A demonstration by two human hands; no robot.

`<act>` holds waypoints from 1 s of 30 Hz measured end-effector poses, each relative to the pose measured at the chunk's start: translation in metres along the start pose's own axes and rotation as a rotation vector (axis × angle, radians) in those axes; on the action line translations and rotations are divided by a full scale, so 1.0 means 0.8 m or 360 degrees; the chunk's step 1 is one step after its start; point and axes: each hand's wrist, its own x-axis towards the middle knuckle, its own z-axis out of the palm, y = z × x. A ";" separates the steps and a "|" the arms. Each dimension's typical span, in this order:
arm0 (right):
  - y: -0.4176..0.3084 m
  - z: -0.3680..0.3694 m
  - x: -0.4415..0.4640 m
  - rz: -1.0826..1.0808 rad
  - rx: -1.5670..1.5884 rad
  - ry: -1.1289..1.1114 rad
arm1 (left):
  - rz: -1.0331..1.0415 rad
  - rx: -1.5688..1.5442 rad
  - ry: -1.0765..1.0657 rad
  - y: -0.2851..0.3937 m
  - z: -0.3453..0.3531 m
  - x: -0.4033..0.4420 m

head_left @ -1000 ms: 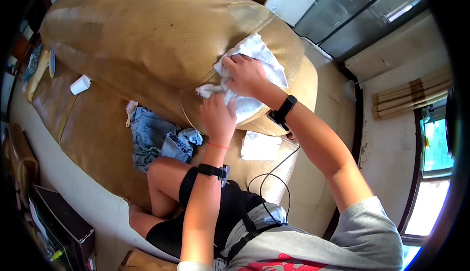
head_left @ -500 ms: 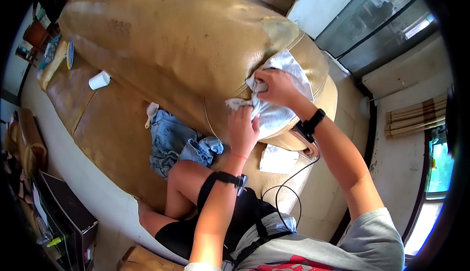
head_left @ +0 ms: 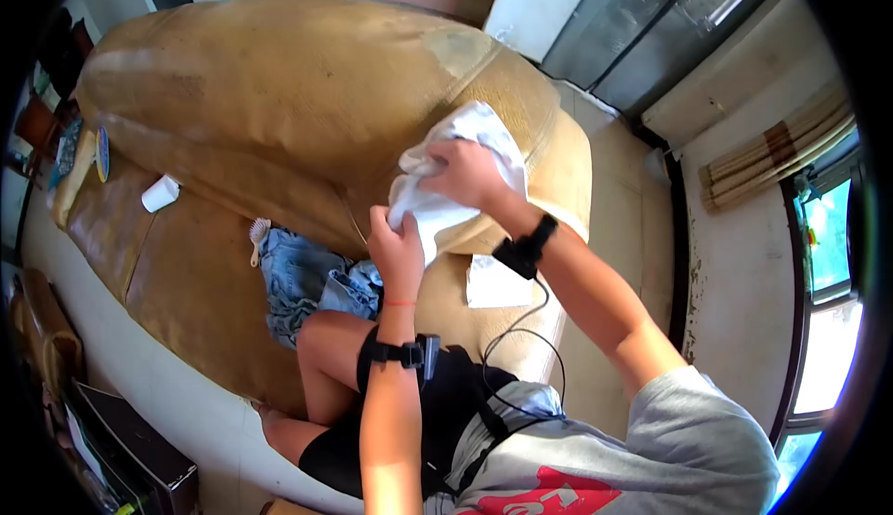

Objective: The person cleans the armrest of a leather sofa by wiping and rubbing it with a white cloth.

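Note:
A white cloth (head_left: pixel 484 129) hangs bunched between my two hands, in front of the backrest of the tan sofa (head_left: pixel 270 59) near its right end. My left hand (head_left: pixel 397 254) grips the lower left edge of the cloth, thumb up. My right hand (head_left: pixel 463 175) is closed on the cloth's upper middle, its fingertips partly hidden in the folds. Blue denim clothing (head_left: pixel 302 278) lies crumpled on the seat left of my left hand, and a hairbrush (head_left: pixel 258 236) rests at its upper left edge.
On the seat are a white roll (head_left: pixel 161 194) at the left and a folded white item (head_left: pixel 498 282) near my right forearm. A round blue-rimmed object (head_left: pixel 102 154) leans at the far left armrest. A black cable (head_left: pixel 535 331) loops beside my lap. A window (head_left: pixel 828 329) is at the right.
The cloth was spread against the backrest and is now gathered and lifted from it. My left hand has changed from lying over the cloth's edge to gripping it with thumb raised. The view has shifted.

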 end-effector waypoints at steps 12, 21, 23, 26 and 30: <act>0.070 -0.036 0.068 0.0129 -0.0200 0.0344 | 0.0491 0.0524 -0.0145 0.068 0.047 0.043; 0.106 -0.073 0.149 0.0199 0.0112 -0.0175 | 0.0579 0.1017 -0.0207 0.084 0.077 0.050; 0.111 -0.068 0.147 0.0165 0.0122 -0.0142 | 0.0575 0.0960 -0.0213 0.080 0.072 0.050; 0.119 -0.063 0.144 0.0097 0.0087 -0.0061 | 0.0590 0.0860 -0.0221 0.078 0.067 0.052; 0.109 -0.062 0.147 0.0065 -0.0068 0.0017 | 0.0614 0.0780 -0.0179 0.075 0.063 0.060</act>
